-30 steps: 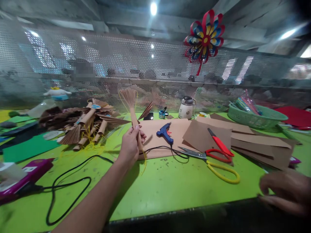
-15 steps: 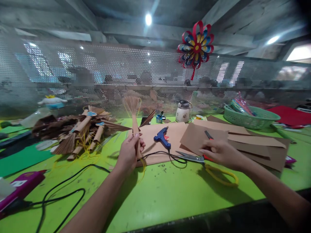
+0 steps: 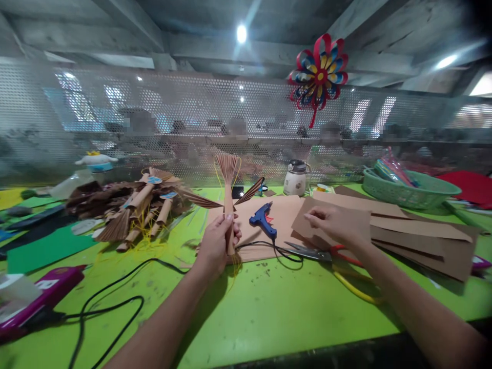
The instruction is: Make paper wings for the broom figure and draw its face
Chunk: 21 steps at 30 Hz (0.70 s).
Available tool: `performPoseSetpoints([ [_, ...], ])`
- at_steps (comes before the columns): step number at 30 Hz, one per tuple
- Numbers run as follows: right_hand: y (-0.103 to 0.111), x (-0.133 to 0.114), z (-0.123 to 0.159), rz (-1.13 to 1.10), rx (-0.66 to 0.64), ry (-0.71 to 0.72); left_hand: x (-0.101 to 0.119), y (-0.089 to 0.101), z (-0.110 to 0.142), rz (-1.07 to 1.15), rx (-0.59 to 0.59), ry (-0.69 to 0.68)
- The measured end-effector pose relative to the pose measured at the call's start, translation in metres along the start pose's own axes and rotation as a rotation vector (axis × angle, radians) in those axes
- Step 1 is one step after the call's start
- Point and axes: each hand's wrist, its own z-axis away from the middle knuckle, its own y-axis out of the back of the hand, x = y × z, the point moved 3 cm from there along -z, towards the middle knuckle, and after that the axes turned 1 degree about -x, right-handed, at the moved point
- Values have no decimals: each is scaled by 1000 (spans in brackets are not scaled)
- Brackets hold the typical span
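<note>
My left hand [image 3: 217, 240] is closed around the lower tube of a brown paper figure [image 3: 228, 197], held upright. A pleated fan tops the figure, pleated paper wings spread from both sides, and yellow string hangs from it. Above a brown paper sheet [image 3: 359, 223], my right hand [image 3: 330, 223] has its thumb and forefinger pinched together; anything between them is too small to make out. Scissors [image 3: 311, 252] with one red and one yellow handle lie below the right wrist. Between the hands, a blue glue gun [image 3: 263, 220] rests on light brown paper [image 3: 288, 205].
At left lie several similar paper figures [image 3: 140, 197], green sheets [image 3: 42, 246] and a magenta power strip [image 3: 57, 287] with a black cord [image 3: 111, 279]. A bottle [image 3: 295, 179] and a green basket [image 3: 407, 189] stand behind. A perforated screen [image 3: 184, 113] rises at the back.
The view has swung left, so things appear further right. My right hand has lifted off the scissors area to above the brown sheet. The figure's left wing shows more fully in my left hand.
</note>
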Motion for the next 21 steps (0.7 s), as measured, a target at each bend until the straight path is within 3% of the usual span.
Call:
performPoseSetpoints([
  [6, -2, 30, 7, -69, 191, -98, -3, 0, 0, -20, -11, -3],
  [12, 11, 45, 13, -124, 327, -138, -5, 1, -1, -38, 4, -10],
  [21, 14, 29, 18, -144, 300, -142, -9, 3, -2, -57, 18, 9],
])
